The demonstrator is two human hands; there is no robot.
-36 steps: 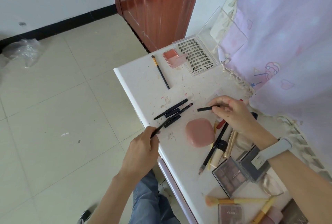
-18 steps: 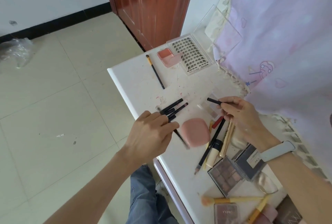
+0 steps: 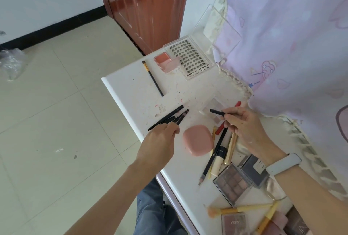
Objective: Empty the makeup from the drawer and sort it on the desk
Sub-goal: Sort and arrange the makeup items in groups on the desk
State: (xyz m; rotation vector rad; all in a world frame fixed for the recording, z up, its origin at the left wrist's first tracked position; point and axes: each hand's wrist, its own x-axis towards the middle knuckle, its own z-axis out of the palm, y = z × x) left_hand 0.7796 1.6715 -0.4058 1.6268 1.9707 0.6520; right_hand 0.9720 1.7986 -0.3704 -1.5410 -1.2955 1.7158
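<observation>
Landmark: the pink compact (image 3: 198, 140), lying on the white tabletop (image 3: 135, 91).

Nearest the camera, below and right of the compact, lie two yellow-handled brushes (image 3: 239, 210) and the eyeshadow palettes (image 3: 232, 183). Just right of the compact, and touching one another, is an unsorted cluster of pencils and tubes (image 3: 219, 154).

Left of the compact, the left hand (image 3: 160, 143) reaches to the near ends of the grouped black pencils (image 3: 169, 117). Its fingers are curled at those ends; whether they pinch a pencil or only touch it cannot be told.

Above and right of the compact, the right hand (image 3: 244, 127) pinches a short black pencil (image 3: 217, 112) between thumb and fingertips, clear of the tabletop.

Step in hand, as judged: sorting slim black items into one group. The next move calls for carrying the held pencil across, above the compact, and laying it parallel beside the group.

Farthest from the compact: a black brush (image 3: 153, 78), a pink blush case (image 3: 165, 62) and a lash tray (image 3: 189, 58).
</observation>
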